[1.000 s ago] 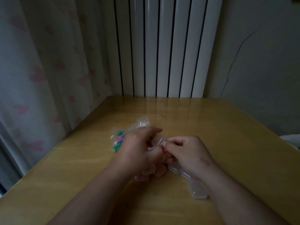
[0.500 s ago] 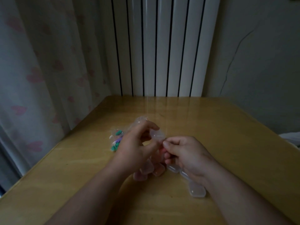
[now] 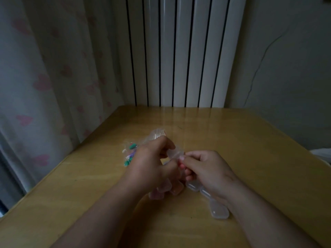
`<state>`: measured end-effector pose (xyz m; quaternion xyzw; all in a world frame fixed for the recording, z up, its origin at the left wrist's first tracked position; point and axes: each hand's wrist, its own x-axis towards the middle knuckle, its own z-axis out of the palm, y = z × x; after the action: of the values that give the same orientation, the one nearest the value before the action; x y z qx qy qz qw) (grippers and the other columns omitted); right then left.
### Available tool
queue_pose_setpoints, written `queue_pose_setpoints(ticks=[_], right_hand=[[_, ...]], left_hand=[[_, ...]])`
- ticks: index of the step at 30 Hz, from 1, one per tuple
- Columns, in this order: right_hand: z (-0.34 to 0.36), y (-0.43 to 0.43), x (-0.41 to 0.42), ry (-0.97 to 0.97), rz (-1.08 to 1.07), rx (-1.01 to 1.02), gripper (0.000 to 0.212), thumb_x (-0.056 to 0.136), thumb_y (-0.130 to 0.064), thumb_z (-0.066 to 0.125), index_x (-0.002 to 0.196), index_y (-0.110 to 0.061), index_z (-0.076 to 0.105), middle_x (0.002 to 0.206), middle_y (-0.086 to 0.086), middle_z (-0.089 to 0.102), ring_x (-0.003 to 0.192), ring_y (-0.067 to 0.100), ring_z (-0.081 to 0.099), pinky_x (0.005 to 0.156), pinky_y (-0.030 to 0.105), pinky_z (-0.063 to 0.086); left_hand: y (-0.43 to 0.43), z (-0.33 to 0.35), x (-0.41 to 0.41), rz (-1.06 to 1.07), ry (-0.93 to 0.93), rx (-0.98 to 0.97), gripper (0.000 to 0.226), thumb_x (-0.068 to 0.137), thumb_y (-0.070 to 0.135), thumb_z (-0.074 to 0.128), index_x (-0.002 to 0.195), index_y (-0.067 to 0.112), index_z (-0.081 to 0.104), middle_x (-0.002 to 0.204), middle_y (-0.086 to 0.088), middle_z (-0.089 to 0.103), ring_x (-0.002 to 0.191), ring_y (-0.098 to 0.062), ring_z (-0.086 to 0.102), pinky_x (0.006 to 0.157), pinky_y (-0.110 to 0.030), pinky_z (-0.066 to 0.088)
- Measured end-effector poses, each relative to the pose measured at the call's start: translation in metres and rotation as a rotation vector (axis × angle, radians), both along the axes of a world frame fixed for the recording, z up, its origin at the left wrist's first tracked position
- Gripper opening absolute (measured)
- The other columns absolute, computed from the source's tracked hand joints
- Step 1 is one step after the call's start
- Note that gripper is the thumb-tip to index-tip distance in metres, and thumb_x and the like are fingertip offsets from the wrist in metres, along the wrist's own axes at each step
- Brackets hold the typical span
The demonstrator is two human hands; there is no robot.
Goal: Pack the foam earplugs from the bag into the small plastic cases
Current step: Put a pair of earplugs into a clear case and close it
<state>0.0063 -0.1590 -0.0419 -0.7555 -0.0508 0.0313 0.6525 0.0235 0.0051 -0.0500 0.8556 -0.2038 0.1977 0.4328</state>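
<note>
A small clear case is pinched above the table by the curled fingers of the left hand and right hand. The bag of earplugs is laid just behind the left hand, and spare cases are spread beneath both hands.

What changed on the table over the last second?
The fingers of the left hand lifted slightly, uncovering more of the small clear case. It and the right hand still hold that case. The bag and the spare cases on the table stayed put.
</note>
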Motion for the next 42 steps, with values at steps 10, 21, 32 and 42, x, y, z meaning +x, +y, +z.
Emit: queue_pose_setpoints(ticks=[10, 21, 32, 42], right_hand=[[0.003, -0.004, 0.001, -0.018, -0.085, 0.011, 0.017, 0.087, -0.009, 0.064, 0.077, -0.012, 0.077, 0.064, -0.002, 0.067, 0.058, 0.009, 0.059, 0.058, 0.024, 0.049], [0.010, -0.008, -0.001, -0.178, -0.268, 0.028, 0.007, 0.090, -0.008, 0.065, 0.086, -0.012, 0.070, 0.076, 0.002, 0.075, 0.057, 0.004, 0.064, 0.051, 0.017, 0.048], [0.003, 0.003, -0.005, -0.405, -0.239, -0.070, 0.022, 0.081, -0.009, 0.074, 0.079, -0.030, 0.069, 0.079, -0.004, 0.075, 0.075, 0.010, 0.072, 0.072, 0.041, 0.061], [-0.002, 0.002, 0.000, -0.662, -0.228, -0.492, 0.016, 0.085, -0.020, 0.069, 0.092, -0.035, 0.069, 0.074, -0.033, 0.056, 0.063, -0.005, 0.048, 0.057, 0.015, 0.038]], left_hand=[[0.003, 0.016, -0.007, -0.064, 0.165, -0.412, 0.035, 0.099, 0.000, 0.040, 0.108, 0.023, 0.064, 0.083, -0.007, 0.069, 0.070, -0.019, 0.071, 0.063, -0.029, 0.060], [-0.001, 0.011, -0.004, 0.030, 0.228, -0.202, 0.040, 0.076, 0.007, 0.081, 0.095, 0.037, 0.062, 0.091, 0.010, 0.066, 0.080, 0.006, 0.062, 0.065, -0.010, 0.051], [-0.005, 0.010, -0.004, 0.061, 0.216, -0.149, 0.038, 0.074, 0.011, 0.084, 0.093, 0.032, 0.058, 0.092, 0.010, 0.067, 0.079, 0.005, 0.063, 0.063, -0.010, 0.051], [-0.005, 0.011, -0.006, 0.043, 0.256, -0.224, 0.035, 0.073, 0.020, 0.085, 0.094, 0.033, 0.060, 0.088, 0.010, 0.068, 0.074, 0.006, 0.063, 0.057, -0.009, 0.046]])
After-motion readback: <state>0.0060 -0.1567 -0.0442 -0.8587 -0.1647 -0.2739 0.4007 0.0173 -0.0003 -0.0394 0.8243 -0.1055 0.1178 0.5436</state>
